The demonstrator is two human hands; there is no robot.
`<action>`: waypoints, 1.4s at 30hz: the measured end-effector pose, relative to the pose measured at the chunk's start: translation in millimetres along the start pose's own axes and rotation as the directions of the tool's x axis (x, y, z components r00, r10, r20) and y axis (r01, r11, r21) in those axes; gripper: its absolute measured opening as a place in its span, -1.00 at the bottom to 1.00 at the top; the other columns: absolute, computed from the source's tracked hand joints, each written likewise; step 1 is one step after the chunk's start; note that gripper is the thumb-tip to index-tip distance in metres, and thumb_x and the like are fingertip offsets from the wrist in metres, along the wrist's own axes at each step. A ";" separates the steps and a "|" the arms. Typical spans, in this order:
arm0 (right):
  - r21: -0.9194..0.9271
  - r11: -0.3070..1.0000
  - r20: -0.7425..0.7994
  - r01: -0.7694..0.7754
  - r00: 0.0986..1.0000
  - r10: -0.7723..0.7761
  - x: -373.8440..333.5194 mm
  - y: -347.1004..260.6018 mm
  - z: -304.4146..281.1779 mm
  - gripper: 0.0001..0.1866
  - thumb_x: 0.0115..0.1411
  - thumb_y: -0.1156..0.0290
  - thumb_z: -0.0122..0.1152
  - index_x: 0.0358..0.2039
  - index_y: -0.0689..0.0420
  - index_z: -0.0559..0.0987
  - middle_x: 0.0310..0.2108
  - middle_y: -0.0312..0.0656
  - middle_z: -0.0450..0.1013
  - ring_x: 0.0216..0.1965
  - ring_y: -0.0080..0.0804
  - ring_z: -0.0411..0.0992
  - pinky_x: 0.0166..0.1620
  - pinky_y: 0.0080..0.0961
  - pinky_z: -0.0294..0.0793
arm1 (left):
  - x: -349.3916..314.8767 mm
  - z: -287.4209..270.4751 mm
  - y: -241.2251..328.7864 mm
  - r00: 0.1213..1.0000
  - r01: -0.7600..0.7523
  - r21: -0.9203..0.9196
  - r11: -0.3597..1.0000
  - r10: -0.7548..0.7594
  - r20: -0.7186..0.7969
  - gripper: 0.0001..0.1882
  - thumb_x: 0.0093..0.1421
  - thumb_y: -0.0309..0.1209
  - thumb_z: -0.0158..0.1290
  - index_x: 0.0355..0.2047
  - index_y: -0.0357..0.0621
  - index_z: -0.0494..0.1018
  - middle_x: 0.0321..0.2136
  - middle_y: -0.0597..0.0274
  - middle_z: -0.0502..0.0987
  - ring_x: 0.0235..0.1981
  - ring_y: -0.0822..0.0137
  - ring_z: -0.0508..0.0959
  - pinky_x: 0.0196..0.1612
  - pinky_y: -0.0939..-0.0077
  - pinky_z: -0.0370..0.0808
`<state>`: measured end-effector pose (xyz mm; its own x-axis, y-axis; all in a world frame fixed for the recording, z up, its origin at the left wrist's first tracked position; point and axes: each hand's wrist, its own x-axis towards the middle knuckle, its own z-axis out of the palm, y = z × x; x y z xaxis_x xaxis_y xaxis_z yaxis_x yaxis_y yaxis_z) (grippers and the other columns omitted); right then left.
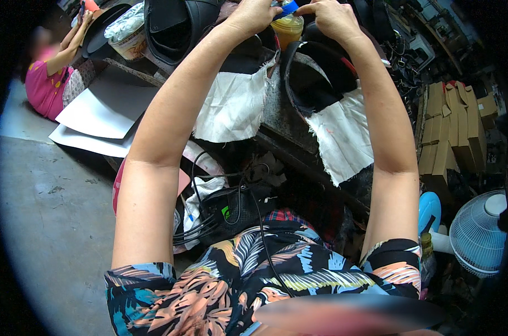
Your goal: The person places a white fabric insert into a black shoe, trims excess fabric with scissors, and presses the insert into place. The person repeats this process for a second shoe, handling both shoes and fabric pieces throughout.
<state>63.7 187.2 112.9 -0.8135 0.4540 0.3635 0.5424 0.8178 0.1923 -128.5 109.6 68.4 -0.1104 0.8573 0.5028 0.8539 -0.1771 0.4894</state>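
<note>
At the top edge, my left hand [255, 15] is closed, its fingertips pressed on a small blue piece [287, 9] whose kind I cannot make out. Just below that piece stands a clear jar [288, 29] with yellow contents. From the other side my right hand [334, 20] reaches in, fingers bent and the index finger pointing at the blue piece; whether it grips anything is hidden. Beneath my forearms lie two dark curved shells, black inside, one with a white cloth flap [234, 106] hanging out, the other with a frayed white cloth [343, 137].
A black bag-like piece [178, 28] and a foil-topped tub [126, 35] stand at the left of the bench. White sheets [97, 115] jut from its edge. Another person [44, 84] sits at the far left. Cardboard boxes [452, 129] and a fan [480, 232] stand at right.
</note>
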 end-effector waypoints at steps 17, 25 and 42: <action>0.681 0.620 0.225 -0.391 0.916 0.331 -157.9 13.6 1.9 -0.22 0.19 0.57 0.20 0.40 0.12 0.12 -0.30 -0.09 0.51 -0.23 -0.36 0.50 -0.13 -0.40 0.50 | -66.0 -24.5 111.5 0.839 -0.537 0.002 0.843 0.535 -0.098 -0.90 0.14 -0.49 0.17 -0.34 -0.20 0.49 -0.33 0.08 0.47 -0.21 0.00 0.52 -0.13 0.23 0.48; 0.981 -0.058 0.196 -0.188 0.953 0.230 -183.0 -13.0 55.0 -0.36 0.35 0.49 0.13 0.38 0.19 0.14 0.14 -0.07 0.39 0.04 -0.54 0.44 0.14 -0.58 0.40 | -83.1 26.5 121.3 0.864 -0.346 -0.150 0.926 0.377 0.335 -0.74 0.16 -0.25 0.22 -0.23 -0.15 0.61 -0.37 -0.05 0.64 -0.29 -0.03 0.66 -0.18 0.14 0.59; 0.753 0.599 0.020 -0.271 0.921 0.390 -233.5 -55.8 5.6 -0.54 0.28 0.49 0.16 0.21 0.04 0.46 -0.07 -0.17 0.48 0.00 -0.36 0.45 0.09 -0.44 0.43 | -78.9 99.1 108.7 0.930 -0.309 0.127 0.943 0.271 0.247 -0.82 0.00 -0.45 0.19 -0.36 -0.17 0.67 -0.41 -0.10 0.64 -0.29 -0.05 0.67 -0.13 0.15 0.60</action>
<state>222.2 37.5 12.2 -0.5418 0.7441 0.3909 0.3871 0.6337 -0.6698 23.5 70.6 11.4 0.2547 0.8689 0.4245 0.9037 -0.3701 0.2153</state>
